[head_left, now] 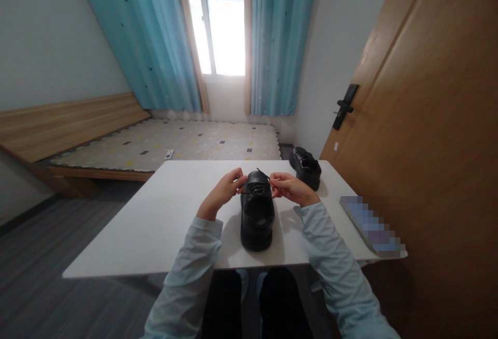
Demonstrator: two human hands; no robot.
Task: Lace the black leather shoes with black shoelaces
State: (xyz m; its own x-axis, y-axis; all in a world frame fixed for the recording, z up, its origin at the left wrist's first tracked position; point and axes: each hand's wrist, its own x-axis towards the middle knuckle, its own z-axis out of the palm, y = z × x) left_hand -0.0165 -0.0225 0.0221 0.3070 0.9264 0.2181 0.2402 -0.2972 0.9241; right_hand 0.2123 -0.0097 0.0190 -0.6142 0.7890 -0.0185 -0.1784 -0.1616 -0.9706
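Observation:
A black lace-up shoe [256, 214] stands on the white table [163, 219], heel toward me. My left hand [227, 186] pinches a black lace end at the shoe's left side. On the other side my right hand [290, 187] pinches the other lace end, which sticks up near the shoe's toe. Both hands sit close to the eyelets. A second black shoe [306, 166] rests at the table's far right corner, apart from both hands.
A flat blurred object [371, 226] lies along the table's right edge. A wooden door [428, 121] with a black handle stands close on the right. A low bed [175, 144] and a curtained window are beyond the table. Grey floor lies to the left.

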